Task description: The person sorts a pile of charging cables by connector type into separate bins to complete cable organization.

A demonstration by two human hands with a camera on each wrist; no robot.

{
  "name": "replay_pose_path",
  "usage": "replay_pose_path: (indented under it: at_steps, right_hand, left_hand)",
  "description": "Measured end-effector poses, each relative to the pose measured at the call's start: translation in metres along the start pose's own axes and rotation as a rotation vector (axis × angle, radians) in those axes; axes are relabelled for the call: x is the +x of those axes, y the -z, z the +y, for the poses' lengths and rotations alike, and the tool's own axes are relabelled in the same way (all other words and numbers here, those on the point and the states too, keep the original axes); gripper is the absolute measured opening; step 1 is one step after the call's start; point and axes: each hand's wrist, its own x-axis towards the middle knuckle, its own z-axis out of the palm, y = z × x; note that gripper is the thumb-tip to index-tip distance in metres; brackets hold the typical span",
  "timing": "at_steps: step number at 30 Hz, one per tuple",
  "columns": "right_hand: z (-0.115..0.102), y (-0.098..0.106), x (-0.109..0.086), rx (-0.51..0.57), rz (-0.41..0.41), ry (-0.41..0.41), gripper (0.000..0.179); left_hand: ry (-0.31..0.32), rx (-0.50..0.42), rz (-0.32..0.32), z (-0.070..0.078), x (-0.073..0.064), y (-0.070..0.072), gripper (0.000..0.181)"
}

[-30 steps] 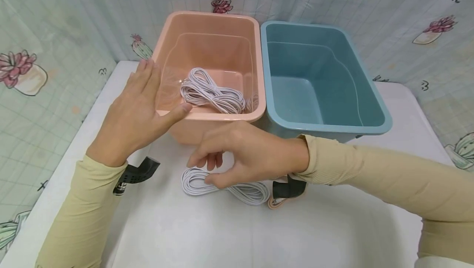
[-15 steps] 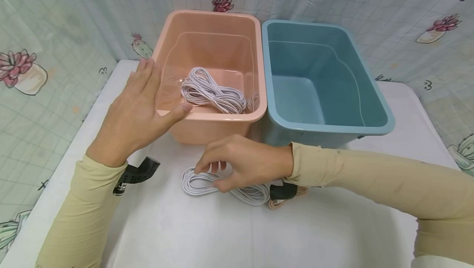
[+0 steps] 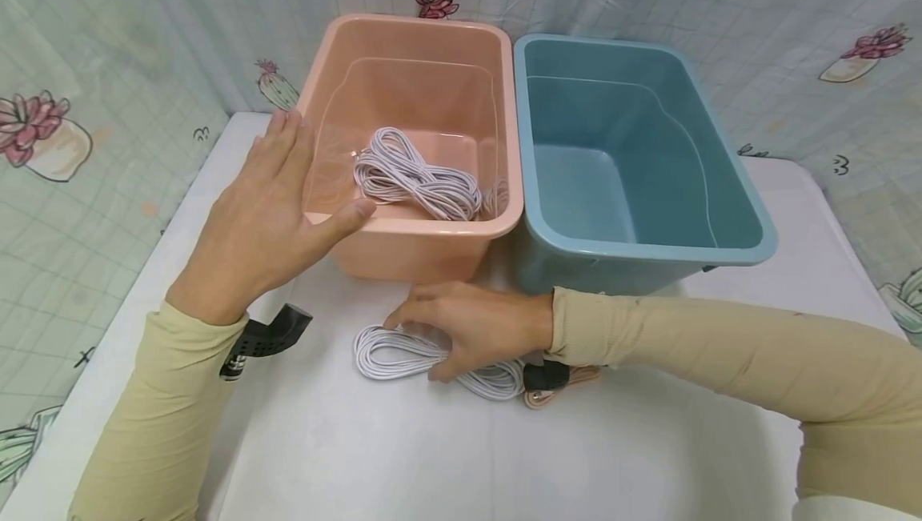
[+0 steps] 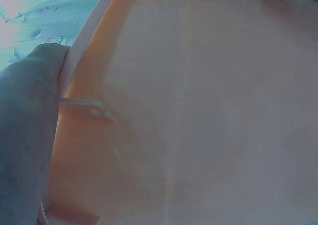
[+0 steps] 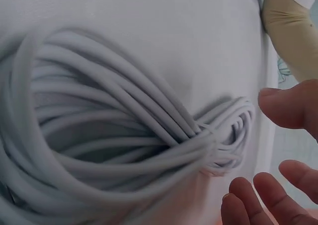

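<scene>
The white cable bundle (image 3: 493,382) lies on the table (image 3: 360,457), its figure-eight long axis running left to right, right end nearer the person. The right hand (image 3: 471,325) arches over its middle, digits parted, grasping nothing. The left hand (image 3: 259,225), fingers extended and unclenched, lies along the pink bin (image 3: 403,257).

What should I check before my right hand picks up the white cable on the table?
1. Right hand over the white cable: ok.
2. Grip on it: not ok, thumb and fingers are apart in the right wrist view.
3. Left hand at the rim of the peach bin: ok.
4. Space in that bin: ok, one coiled cord inside, room left.
5. Untangled from the orange cable: cannot tell, the black wrist mount hides part.
</scene>
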Motion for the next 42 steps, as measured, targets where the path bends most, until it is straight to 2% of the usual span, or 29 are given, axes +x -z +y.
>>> replay_pose_path:
  at_steps: [9, 18, 32, 42]
  right_hand:
    - [0.002, -0.012, 0.004, -0.026, -0.054, -0.050, 0.068]
    - [0.002, -0.017, 0.005, -0.023, -0.045, -0.035, 0.067]
    - [0.003, -0.022, 0.004, -0.065, -0.011, -0.056, 0.060]
    - [0.008, -0.025, 0.003, -0.066, -0.006, -0.129, 0.061]
  left_hand:
    - [0.004, 0.002, -0.004, 0.001, 0.000, 0.000, 0.099]
    - [0.006, 0.007, -0.010, 0.000, 0.000, 0.001, 0.099]
    - [-0.001, 0.007, -0.007, 0.001, -0.001, 0.000, 0.099]
    - [-0.007, 0.006, 0.008, 0.001, -0.002, 0.000, 0.099]
